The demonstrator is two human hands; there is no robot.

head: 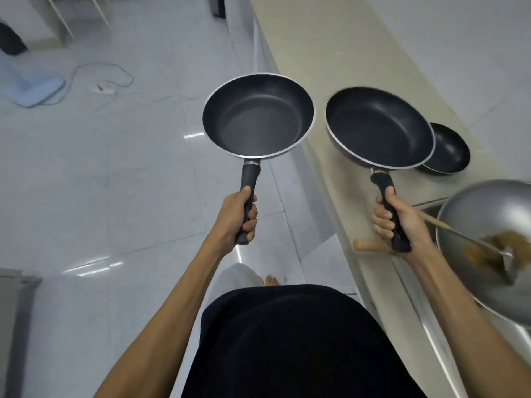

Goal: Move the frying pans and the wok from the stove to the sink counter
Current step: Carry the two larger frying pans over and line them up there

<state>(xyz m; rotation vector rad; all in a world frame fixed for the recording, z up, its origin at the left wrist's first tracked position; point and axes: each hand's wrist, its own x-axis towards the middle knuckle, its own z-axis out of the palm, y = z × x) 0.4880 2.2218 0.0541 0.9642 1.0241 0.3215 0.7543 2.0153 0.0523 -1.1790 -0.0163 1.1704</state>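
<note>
Over the floor [100, 182], the left hand [235, 216] has its grip wrapped around the black handle of a dark pan [257, 114], held level. Beside it, the right hand [398, 219] clasps the handle of a second pan [379, 129] above the tabletop [321, 53]. A small black pan [451, 150] rests on the tabletop behind it. At right sits a steel wok [488, 225] with a wooden-handled spatula [436, 224] inside.

The person wears a black top [287, 340] that fills the lower middle of the view. Both forearms are bare, with no sleeves reaching them. Below the top shows 1 light grey trouser leg [235, 275] and bare toes [271, 280].
</note>
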